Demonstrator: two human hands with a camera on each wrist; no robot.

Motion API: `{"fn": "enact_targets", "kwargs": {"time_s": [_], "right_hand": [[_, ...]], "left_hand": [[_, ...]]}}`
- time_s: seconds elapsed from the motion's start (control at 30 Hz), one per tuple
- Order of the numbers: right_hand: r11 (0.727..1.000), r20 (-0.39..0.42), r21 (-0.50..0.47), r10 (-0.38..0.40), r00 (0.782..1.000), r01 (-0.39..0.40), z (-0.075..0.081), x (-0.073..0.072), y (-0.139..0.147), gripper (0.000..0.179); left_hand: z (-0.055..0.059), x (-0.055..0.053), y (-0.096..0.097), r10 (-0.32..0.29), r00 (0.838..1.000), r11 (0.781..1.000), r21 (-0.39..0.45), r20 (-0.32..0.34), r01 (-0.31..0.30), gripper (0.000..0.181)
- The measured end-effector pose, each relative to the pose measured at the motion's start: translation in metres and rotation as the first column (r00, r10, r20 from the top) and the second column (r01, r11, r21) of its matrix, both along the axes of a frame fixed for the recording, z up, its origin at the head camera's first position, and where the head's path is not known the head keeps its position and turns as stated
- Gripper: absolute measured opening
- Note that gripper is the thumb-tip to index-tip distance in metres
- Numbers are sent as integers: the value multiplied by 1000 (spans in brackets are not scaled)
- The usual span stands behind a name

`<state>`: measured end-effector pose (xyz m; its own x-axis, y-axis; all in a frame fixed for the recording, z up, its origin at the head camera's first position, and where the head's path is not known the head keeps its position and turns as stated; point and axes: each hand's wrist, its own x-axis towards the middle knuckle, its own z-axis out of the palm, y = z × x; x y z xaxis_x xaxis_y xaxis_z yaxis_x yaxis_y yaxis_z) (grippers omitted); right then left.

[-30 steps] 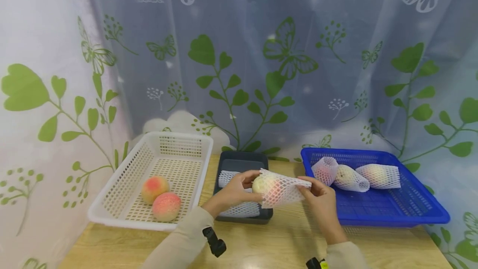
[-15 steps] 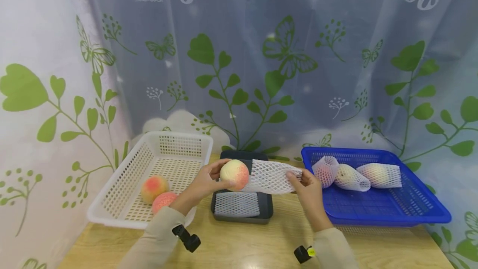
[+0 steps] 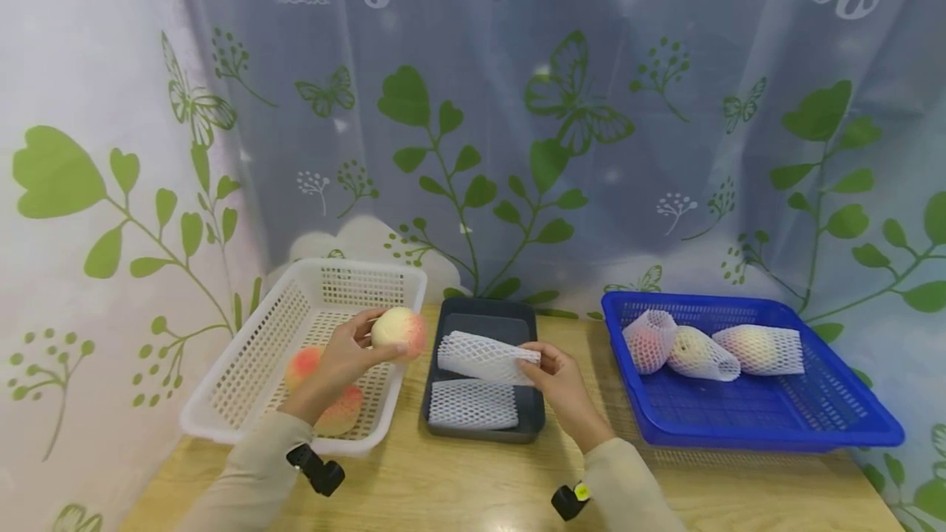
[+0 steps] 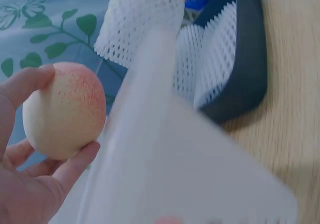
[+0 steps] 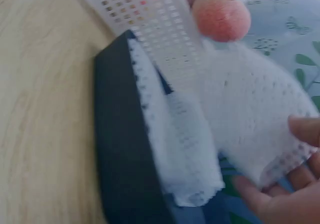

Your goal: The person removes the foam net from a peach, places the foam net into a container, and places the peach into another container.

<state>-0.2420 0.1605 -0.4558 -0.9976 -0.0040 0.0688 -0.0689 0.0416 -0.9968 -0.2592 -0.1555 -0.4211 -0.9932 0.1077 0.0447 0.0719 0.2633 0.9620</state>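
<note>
My left hand (image 3: 342,361) grips a bare pale-yellow and pink peach (image 3: 399,333) over the right side of the white basket (image 3: 392,425). The left wrist view shows thumb and fingers around the peach (image 4: 65,112). My right hand (image 3: 562,388) pinches one end of a white foam net sleeve (image 3: 484,358) above the dark grey tray (image 3: 484,314). That sleeve looks flat, with no fruit in it. Another foam net sleeve (image 3: 473,405) lies in the tray's near half. Two more peaches (image 3: 303,364) sit in the white basket, partly hidden by my left hand and forearm.
To the right stands a blue basket (image 3: 769,429) with several net-wrapped fruits (image 3: 757,349) along its back. All three containers rest on a wooden table (image 3: 473,483). A patterned curtain (image 3: 473,105) hangs close behind them.
The peach came out of the foam net sleeve; my left hand carried it left to the white basket. My right hand moved left and down with the emptied sleeve, over the tray.
</note>
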Motion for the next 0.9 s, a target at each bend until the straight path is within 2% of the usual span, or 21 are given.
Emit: {"fn": "enact_targets", "kwargs": {"time_s": [0.13,0.23,0.3,0.37,0.43,0.5,0.57,0.6,0.67,0.77,0.9], "right_hand": [[998,-66,39,56,996,-53,-7,-5,-10,21],[997,-95,56,64,993,-59,-10,-9,-15,22],[997,-93,68,50,994,-44,-10,-11,-19,20],[997,-65,71,42,997,-37,-2,-8,-23,16],[995,-43,92,30,999,-26,-6,-11,-26,15],[987,-28,161,17,999,-12,-11,-13,-29,15],[966,-41,256,-10,999,20,-19,-15,-32,18],[951,-60,308,-22,998,39,-26,-18,-32,22],[910,-99,406,-42,994,78,-28,-18,-33,30],[855,-161,501,-60,985,134,-32,-18,-35,28],[792,-211,580,-81,974,192,-39,-20,-37,15]], "left_hand": [[0,-2,-11,74,997,997,-16,10,-74,72],[0,-4,-17,100,995,994,-45,24,-99,72],[-2,-6,-20,110,993,991,-80,38,-107,73],[-4,-8,-24,121,991,987,-109,53,-115,73],[-6,-9,-27,128,989,985,-125,73,-119,75],[-7,-11,-29,136,987,982,-140,84,-123,76],[-9,-13,-30,137,986,981,-150,91,-122,76],[-10,-13,-31,135,986,980,-160,93,-119,77],[-12,-14,-31,133,987,976,-183,91,-115,76],[-16,-17,-31,135,987,968,-224,88,-112,76],[-22,-19,-32,145,985,958,-261,90,-117,78]]}}
